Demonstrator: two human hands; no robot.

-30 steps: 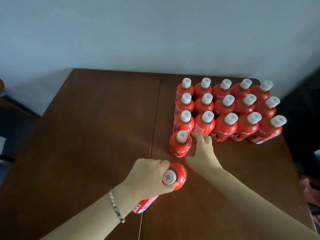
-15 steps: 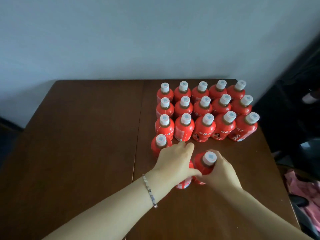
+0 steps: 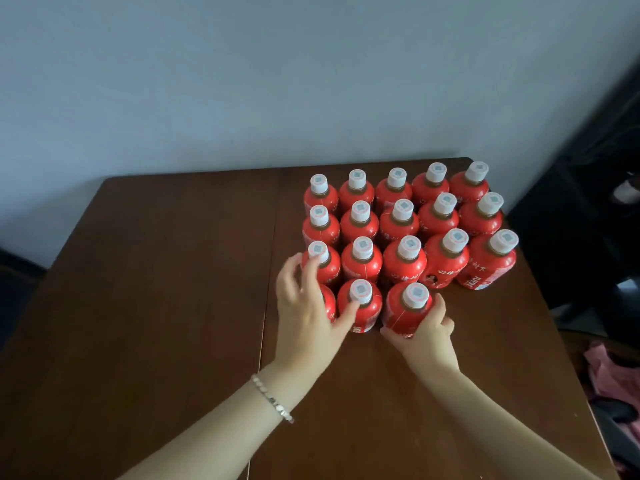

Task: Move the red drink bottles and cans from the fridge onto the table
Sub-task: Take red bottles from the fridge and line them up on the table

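The table (image 3: 156,306) is of dark brown wood. A thin seam (image 3: 270,237) runs over its top from 12 o'clock to 6 o'clock, about in the middle. Everything that stands on it is to the right of this seam, toward 1 and 2 o'clock. There stand the red bottles (image 3: 401,261) with white caps, all upright and packed close together. I count three rows of five. On their 6 o'clock side is a shorter row. It has the left front bottle (image 3: 329,303), mostly covered, the middle front bottle (image 3: 362,308) and, just beside it, the right front bottle (image 3: 403,315).
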